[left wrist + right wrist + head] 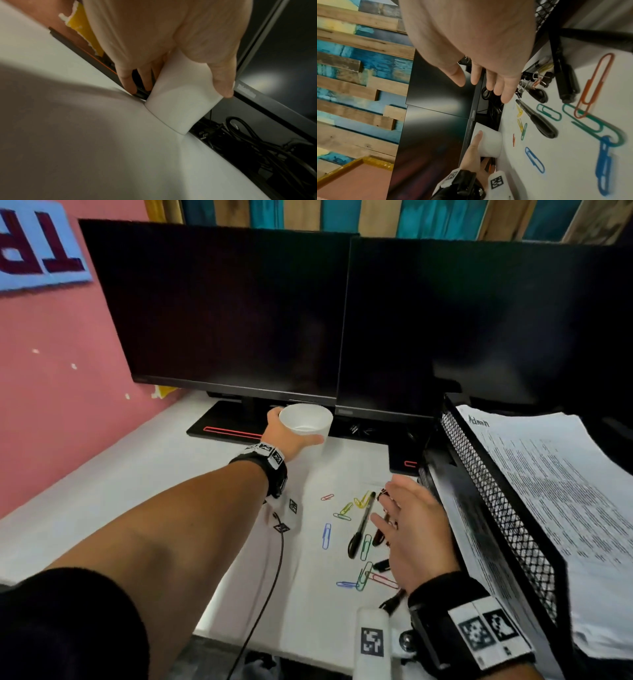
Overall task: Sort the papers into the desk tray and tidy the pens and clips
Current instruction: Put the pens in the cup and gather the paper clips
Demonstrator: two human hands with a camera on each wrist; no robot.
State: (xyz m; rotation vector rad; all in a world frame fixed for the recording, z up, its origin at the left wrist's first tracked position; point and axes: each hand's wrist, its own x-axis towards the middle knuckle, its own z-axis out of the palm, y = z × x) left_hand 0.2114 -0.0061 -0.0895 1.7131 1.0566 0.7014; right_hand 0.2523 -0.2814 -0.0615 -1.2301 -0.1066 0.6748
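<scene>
My left hand (295, 429) reaches to the back of the white desk and grips a white cup (306, 421) that stands upright by the monitor base; thumb and fingers wrap its wall (180, 101). My right hand (407, 525) hovers flat, fingers straight, holding nothing, just above a black pen (361, 525) and several coloured paper clips (326, 535). A dark red pen (378, 537) lies partly under it. The black mesh desk tray (496, 508) stands right of this hand, with printed papers (555, 484) on its top level. Small black binder clips (537, 77) lie near the fingertips.
Two dark monitors (239, 313) stand along the back, with tangled black cables (248, 142) behind the cup. A pink wall (51, 388) closes the left side. A thin black cable (270, 587) trails from my left wrist over the desk's front edge.
</scene>
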